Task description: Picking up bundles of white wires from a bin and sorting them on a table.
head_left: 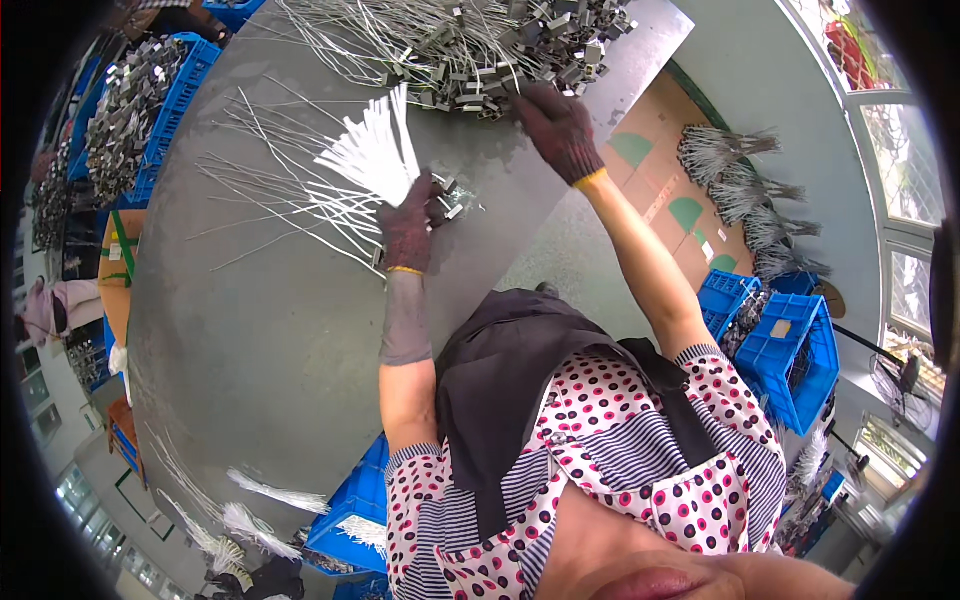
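My left hand (408,228), in a dark knitted glove, is closed round the lower end of a fanned bundle of white strips (372,150). Under and beside that bundle, thin grey wires (290,200) spread leftward over the table, and a few small metal block ends (453,205) show just right of the hand. My right hand (558,130), gloved too, reaches to the near edge of a big pile of wires with dark metal block ends (500,65). Its fingers are bent together at the pile; what they pinch is too small to make out.
The grey metal table (250,330) has a curved left side. Blue crates (175,110) of metal parts stand at the far left. On the right, wire bundles (745,190) lie by cardboard (650,170), near more blue crates (790,345). White strip bundles (260,530) lie lower left.
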The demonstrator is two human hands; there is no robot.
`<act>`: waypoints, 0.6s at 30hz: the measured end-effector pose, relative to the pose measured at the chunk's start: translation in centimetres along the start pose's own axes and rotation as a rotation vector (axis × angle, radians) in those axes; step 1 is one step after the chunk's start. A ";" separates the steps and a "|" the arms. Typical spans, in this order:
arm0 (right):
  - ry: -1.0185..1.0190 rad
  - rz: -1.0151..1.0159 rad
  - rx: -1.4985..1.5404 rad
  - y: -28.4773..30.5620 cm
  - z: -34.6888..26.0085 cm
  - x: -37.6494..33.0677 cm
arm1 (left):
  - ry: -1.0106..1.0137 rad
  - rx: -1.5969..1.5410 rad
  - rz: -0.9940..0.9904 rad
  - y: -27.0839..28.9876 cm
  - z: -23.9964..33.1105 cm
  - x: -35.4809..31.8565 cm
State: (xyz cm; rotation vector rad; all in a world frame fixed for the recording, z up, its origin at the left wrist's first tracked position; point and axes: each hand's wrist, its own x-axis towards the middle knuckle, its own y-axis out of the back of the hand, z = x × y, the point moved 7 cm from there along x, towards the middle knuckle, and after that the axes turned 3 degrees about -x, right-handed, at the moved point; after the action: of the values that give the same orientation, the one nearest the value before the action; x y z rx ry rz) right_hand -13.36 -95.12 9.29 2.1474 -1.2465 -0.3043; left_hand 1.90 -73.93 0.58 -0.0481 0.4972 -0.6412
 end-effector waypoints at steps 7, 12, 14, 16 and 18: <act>-0.251 -0.138 0.446 2.5 6.5 -16.2 | 0.301 -0.406 -0.402 -11.8 -7.7 0.6; -0.638 -0.611 0.117 3.3 17.0 -30.6 | 0.436 -0.573 -0.399 -15.5 -9.4 0.0; -0.626 -0.612 0.077 4.2 20.4 -35.2 | 0.422 -0.628 -0.354 -15.0 -10.1 1.0; -0.697 -0.569 0.067 6.0 21.0 -38.2 | 0.438 -0.722 -0.352 -14.3 -8.2 0.3; -0.726 -0.581 0.054 6.9 21.7 -39.7 | -0.130 -0.285 -0.438 -10.0 -4.9 0.5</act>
State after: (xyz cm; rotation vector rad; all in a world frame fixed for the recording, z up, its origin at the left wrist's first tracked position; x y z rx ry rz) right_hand -49.58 -72.80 -7.59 2.5040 -0.9293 -1.4030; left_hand -5.66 -81.77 -2.03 -0.4751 0.4516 -0.9837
